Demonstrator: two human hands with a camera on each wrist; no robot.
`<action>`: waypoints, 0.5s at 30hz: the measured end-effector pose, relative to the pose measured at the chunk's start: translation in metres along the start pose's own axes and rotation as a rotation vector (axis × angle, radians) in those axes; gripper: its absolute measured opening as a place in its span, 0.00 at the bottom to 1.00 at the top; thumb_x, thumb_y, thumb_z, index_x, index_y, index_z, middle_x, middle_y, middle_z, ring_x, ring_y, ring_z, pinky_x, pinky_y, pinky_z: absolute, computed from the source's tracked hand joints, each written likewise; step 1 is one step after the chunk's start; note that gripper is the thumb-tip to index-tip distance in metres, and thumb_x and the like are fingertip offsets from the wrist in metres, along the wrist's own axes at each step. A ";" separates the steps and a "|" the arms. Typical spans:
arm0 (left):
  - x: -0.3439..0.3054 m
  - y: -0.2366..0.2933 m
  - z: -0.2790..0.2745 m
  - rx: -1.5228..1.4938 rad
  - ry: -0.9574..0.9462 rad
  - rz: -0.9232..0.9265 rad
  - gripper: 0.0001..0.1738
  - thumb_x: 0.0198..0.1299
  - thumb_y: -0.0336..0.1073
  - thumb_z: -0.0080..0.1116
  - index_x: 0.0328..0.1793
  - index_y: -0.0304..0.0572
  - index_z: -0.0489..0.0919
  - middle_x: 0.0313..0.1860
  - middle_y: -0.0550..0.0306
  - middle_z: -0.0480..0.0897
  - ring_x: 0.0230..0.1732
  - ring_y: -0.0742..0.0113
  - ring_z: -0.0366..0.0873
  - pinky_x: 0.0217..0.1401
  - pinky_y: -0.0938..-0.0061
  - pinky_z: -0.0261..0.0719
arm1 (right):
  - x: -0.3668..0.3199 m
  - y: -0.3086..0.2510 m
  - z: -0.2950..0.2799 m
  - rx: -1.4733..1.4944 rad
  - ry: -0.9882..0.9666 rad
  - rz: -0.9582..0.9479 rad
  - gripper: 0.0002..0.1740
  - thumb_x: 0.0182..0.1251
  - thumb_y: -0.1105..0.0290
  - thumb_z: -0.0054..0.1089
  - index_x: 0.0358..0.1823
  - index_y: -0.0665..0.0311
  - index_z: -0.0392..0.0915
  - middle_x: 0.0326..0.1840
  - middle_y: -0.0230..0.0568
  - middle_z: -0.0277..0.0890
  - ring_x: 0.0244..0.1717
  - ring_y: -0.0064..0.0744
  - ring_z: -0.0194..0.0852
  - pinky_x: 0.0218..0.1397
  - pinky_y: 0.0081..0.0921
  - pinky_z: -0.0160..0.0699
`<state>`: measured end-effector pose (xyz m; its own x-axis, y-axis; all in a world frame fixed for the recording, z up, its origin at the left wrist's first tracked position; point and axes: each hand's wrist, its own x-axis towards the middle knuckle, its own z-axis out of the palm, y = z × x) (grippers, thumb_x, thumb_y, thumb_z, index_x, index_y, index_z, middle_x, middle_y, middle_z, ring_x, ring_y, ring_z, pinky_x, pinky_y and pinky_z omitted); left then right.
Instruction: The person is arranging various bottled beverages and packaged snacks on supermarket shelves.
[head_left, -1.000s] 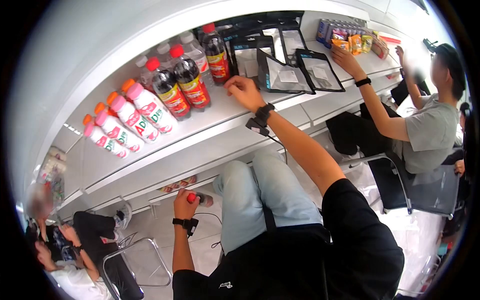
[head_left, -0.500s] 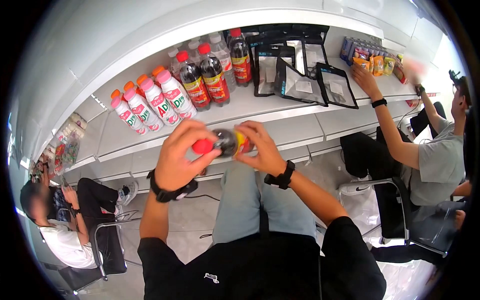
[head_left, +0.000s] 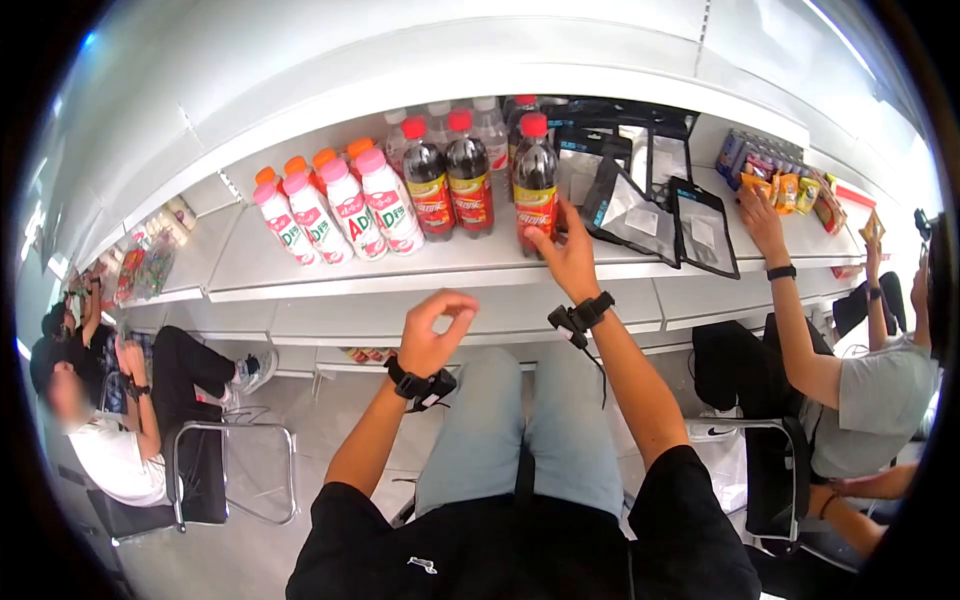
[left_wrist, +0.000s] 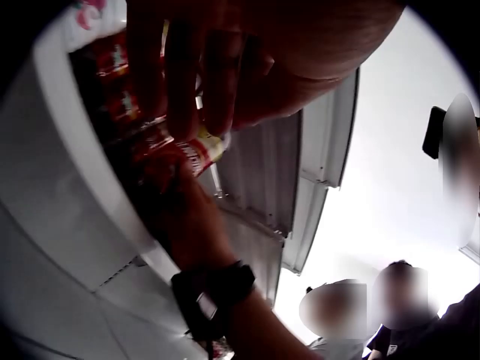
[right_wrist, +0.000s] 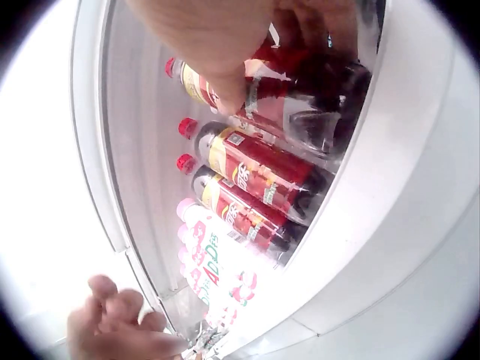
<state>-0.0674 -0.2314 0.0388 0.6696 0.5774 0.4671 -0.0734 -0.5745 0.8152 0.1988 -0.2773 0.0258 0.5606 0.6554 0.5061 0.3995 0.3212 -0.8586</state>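
Right hand: the right hand (head_left: 570, 262) has its thumb and fingers around the lower part of the gripped cola bottle (head_left: 536, 195); the thumb lies on the label.
Gripped cola bottle: upright on the white shelf (head_left: 450, 268), near its front edge; red cap, dark drink, red-and-yellow label; this is the landmark for the places below.
Left hand: the left hand (head_left: 432, 338) holds nothing; its fingers are loosely curved, with a gap between them and the thumb; it hangs in the air to the left of the landmark, on the wearer's side of the shelf edge.
Cola pair: two cola bottles (head_left: 470, 188) stand side by side, left of the landmark and apart from it.
Rear cola: another cola bottle (head_left: 518, 122) stands just behind the landmark, partly hidden.
Clear drinks: clear bottles (head_left: 490, 130) stand behind and to the left of it.
AD drinks: white pink-capped bottles (head_left: 390, 208) stand farther left; orange-capped bottles (head_left: 323, 160) show behind them.
Pouches: black-edged pouches (head_left: 640, 215) lie to its right; some overlap.
Snacks: small snack packets (head_left: 787, 192) sit farther right; another person's hand (head_left: 762, 222) touches them.
Seated person: a person in a grey T-shirt (head_left: 880, 400) sits far right of it.
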 end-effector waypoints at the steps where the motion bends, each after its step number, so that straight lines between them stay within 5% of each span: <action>1: -0.013 -0.011 -0.002 0.014 -0.048 -0.047 0.07 0.67 0.28 0.61 0.49 0.35 0.82 0.44 0.58 0.85 0.46 0.72 0.83 0.53 0.75 0.80 | 0.003 0.004 0.003 0.024 -0.006 0.016 0.42 0.62 0.63 0.75 0.72 0.73 0.63 0.63 0.52 0.73 0.60 0.42 0.77 0.62 0.34 0.80; 6: -0.080 -0.087 -0.013 -0.026 -0.033 -0.346 0.09 0.68 0.31 0.62 0.51 0.37 0.83 0.43 0.57 0.87 0.43 0.69 0.85 0.50 0.75 0.81 | 0.016 0.019 0.010 -0.188 0.035 -0.081 0.43 0.62 0.60 0.75 0.74 0.68 0.64 0.54 0.47 0.72 0.57 0.41 0.77 0.58 0.33 0.78; 15: -0.176 -0.244 -0.025 -0.017 -0.012 -0.624 0.11 0.69 0.35 0.61 0.53 0.38 0.83 0.37 0.57 0.86 0.36 0.72 0.84 0.43 0.76 0.82 | 0.015 0.038 0.015 -0.468 0.074 -0.098 0.39 0.61 0.67 0.71 0.73 0.62 0.63 0.56 0.49 0.80 0.54 0.50 0.78 0.54 0.42 0.77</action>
<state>-0.1856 -0.1785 -0.2342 0.5986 0.7945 -0.1023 0.3222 -0.1218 0.9388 0.2111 -0.2453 -0.0004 0.5473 0.5815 0.6019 0.7272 0.0255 -0.6859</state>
